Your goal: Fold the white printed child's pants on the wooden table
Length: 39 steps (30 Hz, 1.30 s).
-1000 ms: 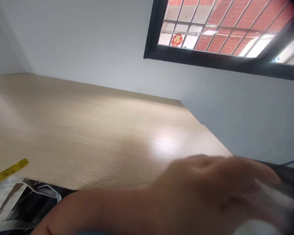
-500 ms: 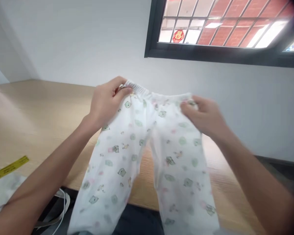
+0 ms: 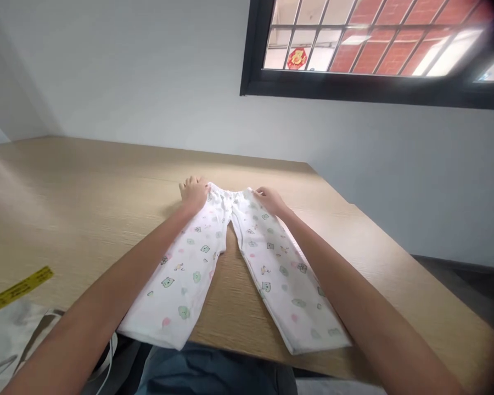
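Note:
A pair of white pants (image 3: pixel 271 258) printed with small green animals and pink spots lies spread out on the wooden table. Its gathered waistband points away from me and the two legs run toward me, apart from each other. At the waistband's left corner is my left hand (image 3: pixel 194 193), fingers curled and gripping the cloth. My right hand (image 3: pixel 269 200) pinches the right corner of the waistband, its fingertips partly hidden. The leg hems reach the table's near edge, the left one hanging slightly over it.
The wooden table (image 3: pixel 107 186) runs up to a white wall with a barred window (image 3: pixel 354 44). A yellow measuring strip (image 3: pixel 16 291) lies at the left near edge, beside pale cloth (image 3: pixel 4 340) and a white cord. My lap is below the table edge.
Both hands have moved forward and down, away from me. The pants, held up in the air before, now lie flat on the table with the legs spread.

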### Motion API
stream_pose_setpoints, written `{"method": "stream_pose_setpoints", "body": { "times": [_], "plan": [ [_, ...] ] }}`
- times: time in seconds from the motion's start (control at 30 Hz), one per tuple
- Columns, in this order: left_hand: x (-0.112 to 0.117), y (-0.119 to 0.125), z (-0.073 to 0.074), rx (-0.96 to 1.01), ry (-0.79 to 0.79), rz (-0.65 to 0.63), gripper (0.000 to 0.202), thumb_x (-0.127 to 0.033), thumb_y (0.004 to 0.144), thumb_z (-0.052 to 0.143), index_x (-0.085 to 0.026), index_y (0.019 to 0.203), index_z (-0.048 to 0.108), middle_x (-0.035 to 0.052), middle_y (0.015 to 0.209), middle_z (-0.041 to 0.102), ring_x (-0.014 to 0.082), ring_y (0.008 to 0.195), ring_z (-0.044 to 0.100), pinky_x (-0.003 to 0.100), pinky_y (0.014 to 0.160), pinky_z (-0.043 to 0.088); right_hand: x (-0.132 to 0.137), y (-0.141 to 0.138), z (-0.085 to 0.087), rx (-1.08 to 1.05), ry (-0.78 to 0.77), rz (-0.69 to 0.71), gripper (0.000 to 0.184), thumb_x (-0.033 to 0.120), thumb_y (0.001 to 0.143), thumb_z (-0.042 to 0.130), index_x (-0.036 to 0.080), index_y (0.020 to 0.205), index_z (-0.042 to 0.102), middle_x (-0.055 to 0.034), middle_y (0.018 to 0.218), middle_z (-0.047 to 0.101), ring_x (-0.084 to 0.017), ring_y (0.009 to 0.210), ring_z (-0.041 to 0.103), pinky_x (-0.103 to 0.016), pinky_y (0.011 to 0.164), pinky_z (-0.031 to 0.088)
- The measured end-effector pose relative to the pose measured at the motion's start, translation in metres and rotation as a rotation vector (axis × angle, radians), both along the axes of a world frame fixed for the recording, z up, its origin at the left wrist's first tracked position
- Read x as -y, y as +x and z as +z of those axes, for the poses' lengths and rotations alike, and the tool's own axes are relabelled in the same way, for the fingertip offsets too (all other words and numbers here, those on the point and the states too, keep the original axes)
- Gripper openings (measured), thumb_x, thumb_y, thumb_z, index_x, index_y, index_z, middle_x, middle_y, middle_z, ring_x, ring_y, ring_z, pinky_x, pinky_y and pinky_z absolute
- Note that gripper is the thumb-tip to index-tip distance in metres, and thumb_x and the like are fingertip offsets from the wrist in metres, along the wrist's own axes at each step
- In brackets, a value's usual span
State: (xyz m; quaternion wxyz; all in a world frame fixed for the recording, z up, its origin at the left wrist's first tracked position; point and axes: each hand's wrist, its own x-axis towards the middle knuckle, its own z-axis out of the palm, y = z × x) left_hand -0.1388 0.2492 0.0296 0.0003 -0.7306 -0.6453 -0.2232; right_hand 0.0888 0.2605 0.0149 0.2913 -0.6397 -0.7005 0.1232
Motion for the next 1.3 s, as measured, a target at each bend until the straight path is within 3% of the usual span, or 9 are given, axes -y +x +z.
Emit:
{"method": "stream_pose_setpoints", "body": {
  "times": [0.17, 0.27, 0.37, 0.5, 0.67, 0.87, 1.07, 1.2, 1.3],
  "plan": [
    [0.039, 0.044, -0.009, -0.117, -0.07, -0.44, 0.039, -0.038, 0.091, 0.036, -0.021, 0.125, 0.044, 0.0072, 0.136, 0.04, 0.0233, 0.126, 0.031, 0.045, 0.106, 0.016, 0.035, 0.004, 0.007, -0.032, 0.017, 0.093, 0.037, 0.031, 0.09, 0.029, 0.014, 0.113, 0.053, -0.0132, 0.123, 0.051, -0.023, 0.11, 0.045, -0.033, 0.088, 0.036],
    [0.06, 0.069, -0.015, -0.166, -0.169, -0.773, 0.041, -0.042, 0.091, 0.031, -0.026, 0.126, 0.044, 0.0009, 0.132, 0.047, 0.0174, 0.118, 0.042, 0.031, 0.101, 0.027, 0.068, -0.001, 0.013, -0.032, -0.129, 0.3, 0.041, 0.038, 0.092, 0.025, 0.021, 0.106, 0.059, -0.0045, 0.109, 0.061, -0.019, 0.096, 0.056, -0.03, 0.081, 0.043],
    [0.072, 0.082, -0.018, -0.184, -0.244, -0.902, 0.05, -0.04, 0.093, 0.017, -0.016, 0.121, 0.051, 0.0073, 0.122, 0.055, 0.0195, 0.107, 0.052, 0.03, 0.091, 0.037, 0.084, -0.005, 0.012, 0.099, -0.261, 0.539, 0.046, 0.044, 0.093, 0.021, 0.024, 0.105, 0.06, -0.0018, 0.107, 0.062, -0.019, 0.094, 0.056, -0.032, 0.083, 0.044],
    [0.109, 0.083, -0.019, -0.218, -0.287, -1.046, 0.057, -0.043, 0.092, 0.019, -0.007, 0.131, 0.04, 0.0133, 0.136, 0.04, 0.026, 0.129, 0.03, 0.039, 0.105, 0.023, 0.064, -0.006, -0.003, 0.274, -0.212, 0.559, 0.047, 0.04, 0.093, 0.022, 0.02, 0.131, 0.041, -0.0034, 0.14, 0.035, -0.021, 0.128, 0.029, -0.036, 0.106, 0.021],
    [0.192, 0.068, -0.017, -0.053, -0.384, -1.273, 0.059, -0.044, 0.092, 0.023, -0.009, 0.14, 0.019, 0.0099, 0.147, 0.017, 0.0216, 0.136, 0.01, 0.037, 0.111, 0.006, 0.023, -0.008, -0.018, 0.289, -0.183, 0.465, 0.052, 0.035, 0.093, 0.023, 0.013, 0.139, 0.028, -0.0063, 0.146, 0.019, -0.021, 0.135, 0.008, -0.039, 0.109, 0.004],
    [0.219, 0.045, 0.002, 0.053, -0.414, -1.262, 0.06, -0.046, 0.091, 0.029, -0.011, 0.14, 0.022, 0.0097, 0.145, 0.024, 0.0204, 0.134, 0.016, 0.033, 0.111, 0.011, 0.024, -0.004, -0.009, 0.236, -0.186, 0.446, 0.05, 0.039, 0.093, 0.023, 0.018, 0.137, 0.034, -0.0041, 0.144, 0.026, -0.022, 0.134, 0.016, -0.039, 0.109, 0.012],
    [0.142, -0.005, 0.036, -0.061, -0.291, -0.768, 0.052, -0.045, 0.091, 0.031, -0.018, 0.136, 0.032, 0.0061, 0.142, 0.032, 0.0231, 0.131, 0.028, 0.04, 0.106, 0.025, 0.051, -0.041, 0.011, 0.133, -0.158, 0.533, 0.054, 0.046, 0.093, 0.018, 0.018, 0.137, 0.033, -0.0032, 0.143, 0.029, -0.02, 0.13, 0.026, -0.035, 0.107, 0.023],
    [0.084, -0.027, 0.017, -0.095, -0.413, -0.622, 0.054, -0.049, 0.091, 0.02, -0.019, 0.13, 0.041, 0.0089, 0.133, 0.045, 0.0252, 0.114, 0.049, 0.038, 0.09, 0.041, 0.046, -0.091, 0.015, 0.153, -0.227, 0.677, 0.048, 0.046, 0.093, 0.021, 0.025, 0.12, 0.055, -0.001, 0.122, 0.055, -0.02, 0.109, 0.052, -0.033, 0.091, 0.043],
    [0.089, -0.033, -0.01, -0.116, -0.395, -0.591, 0.06, -0.05, 0.091, 0.021, -0.015, 0.138, 0.025, 0.0114, 0.143, 0.028, 0.0278, 0.128, 0.032, 0.042, 0.1, 0.031, 0.026, -0.11, 0.007, 0.203, -0.241, 0.686, 0.043, 0.043, 0.093, 0.027, 0.024, 0.116, 0.058, -0.0032, 0.121, 0.057, -0.022, 0.109, 0.052, -0.034, 0.093, 0.041]
  ]
}}
